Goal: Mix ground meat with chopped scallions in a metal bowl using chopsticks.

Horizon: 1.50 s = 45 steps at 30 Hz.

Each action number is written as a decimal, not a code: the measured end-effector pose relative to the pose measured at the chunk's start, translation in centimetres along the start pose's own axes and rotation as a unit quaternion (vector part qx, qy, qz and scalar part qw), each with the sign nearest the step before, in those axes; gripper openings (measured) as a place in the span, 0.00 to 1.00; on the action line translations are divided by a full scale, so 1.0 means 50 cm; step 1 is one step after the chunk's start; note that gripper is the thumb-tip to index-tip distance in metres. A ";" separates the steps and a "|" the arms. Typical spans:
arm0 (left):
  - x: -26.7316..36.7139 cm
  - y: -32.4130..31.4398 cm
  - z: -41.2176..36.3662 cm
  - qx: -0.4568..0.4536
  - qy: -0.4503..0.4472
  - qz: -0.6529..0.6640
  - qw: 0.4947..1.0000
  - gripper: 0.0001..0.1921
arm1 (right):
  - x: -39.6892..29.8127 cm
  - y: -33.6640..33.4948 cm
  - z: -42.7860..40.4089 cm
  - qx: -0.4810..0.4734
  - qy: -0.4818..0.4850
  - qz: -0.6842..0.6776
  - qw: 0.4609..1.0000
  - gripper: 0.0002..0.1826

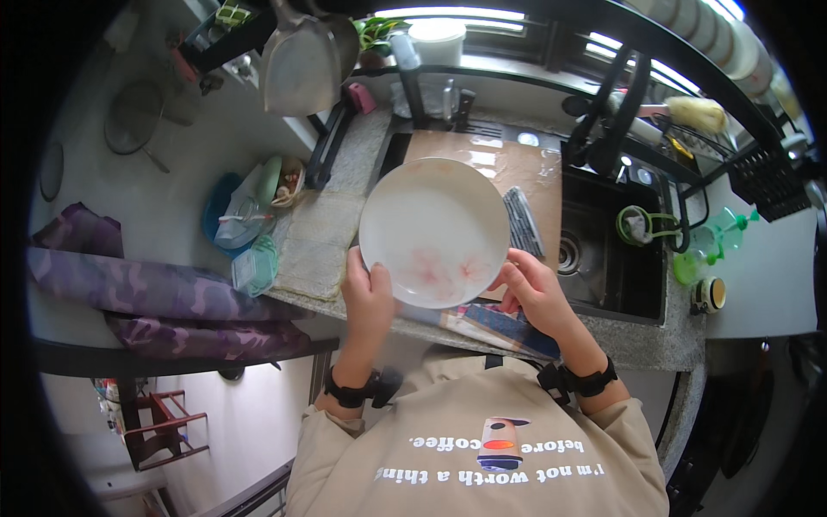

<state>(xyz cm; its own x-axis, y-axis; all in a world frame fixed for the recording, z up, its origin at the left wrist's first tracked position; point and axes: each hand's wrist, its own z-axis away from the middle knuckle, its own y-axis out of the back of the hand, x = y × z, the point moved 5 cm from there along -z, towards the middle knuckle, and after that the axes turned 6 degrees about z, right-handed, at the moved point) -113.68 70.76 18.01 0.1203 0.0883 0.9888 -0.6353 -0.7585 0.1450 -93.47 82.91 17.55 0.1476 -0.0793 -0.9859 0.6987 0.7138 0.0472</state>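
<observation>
A round white plate (433,226) with a faint pink floral pattern is held up over the counter, its face towards me. My left hand (369,287) grips its lower left rim, thumb on the front. At the lower right rim is my right hand (526,284), its fingers curled at the edge and partly hidden behind it. Behind the plate lies a brown board (543,161) with a shiny wet-looking surface. A grey-and-white striped cloth (523,221) rests on that board, just right of the plate.
Right of the board is a black sink (601,271) with a strainer drain. A pale cloth (320,239) covers the counter at left, near a blue basin (219,210) and teal plastic containers (256,266). Spatulas (300,68) hang overhead. Green bottles (711,242) stand at far right.
</observation>
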 end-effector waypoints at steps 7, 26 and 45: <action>0.185 -0.049 0.097 -0.100 -0.052 0.165 0.980 0.13 | -0.129 0.079 0.157 -0.058 0.115 -0.135 0.982 0.20; 0.382 -0.138 0.273 -0.323 -0.138 0.585 0.731 0.11 | -0.232 0.144 0.363 -0.097 0.436 -0.146 0.883 0.29; 0.667 -0.205 -0.131 0.065 -0.545 0.096 0.830 0.25 | -0.543 0.226 -0.069 0.169 0.177 0.114 0.963 0.17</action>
<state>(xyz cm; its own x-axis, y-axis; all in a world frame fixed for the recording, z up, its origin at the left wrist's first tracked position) -108.15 85.69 49.73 0.6908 -0.6248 0.3638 -0.6430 -0.7610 -0.0861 -91.98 95.55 44.31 0.1181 0.3368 -0.9341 0.8732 0.4128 0.2593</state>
